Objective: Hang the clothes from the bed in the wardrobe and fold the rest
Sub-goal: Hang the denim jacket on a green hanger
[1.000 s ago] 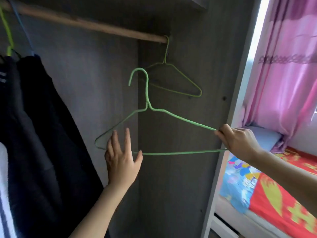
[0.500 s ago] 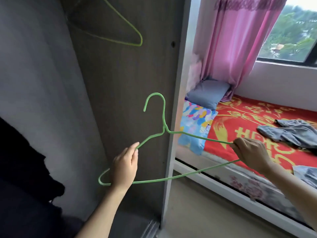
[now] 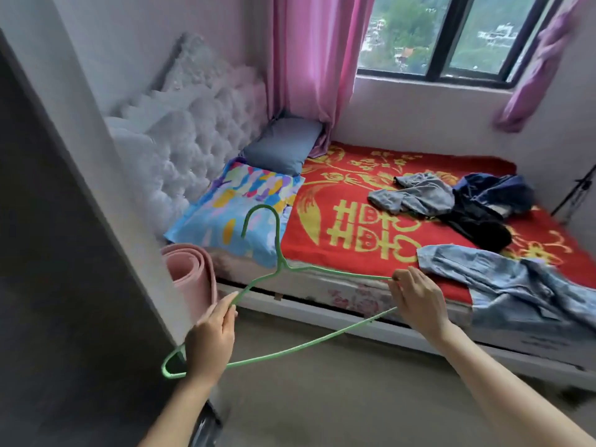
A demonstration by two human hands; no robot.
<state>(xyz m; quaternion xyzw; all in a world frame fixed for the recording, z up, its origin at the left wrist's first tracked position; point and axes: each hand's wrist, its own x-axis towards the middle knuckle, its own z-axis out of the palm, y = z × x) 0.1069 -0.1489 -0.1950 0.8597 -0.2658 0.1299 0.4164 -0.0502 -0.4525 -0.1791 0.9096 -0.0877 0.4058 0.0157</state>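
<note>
I hold a green wire hanger [image 3: 278,250] upright between both hands, in front of the bed. My left hand [image 3: 211,341] grips its left shoulder and my right hand [image 3: 416,300] grips its right end. On the red and gold bedspread [image 3: 348,227] lie a grey garment [image 3: 416,196], a dark blue and black pile [image 3: 483,211] to its right, and a light blue denim garment [image 3: 516,285] that hangs over the near edge of the bed. The wardrobe side panel [image 3: 64,253] fills the left of the view.
A rolled pink mat [image 3: 190,279] stands between the wardrobe and the bed. A colourful pillow [image 3: 238,208] and a grey-blue pillow [image 3: 283,146] lie by the tufted white headboard [image 3: 187,137]. Pink curtains [image 3: 309,59] hang by the window. Grey floor [image 3: 338,398] lies below.
My view has swung right from the wardrobe interior to the bed. The hanger came out of the wardrobe with me, and my left hand, open a second ago, now grips it.
</note>
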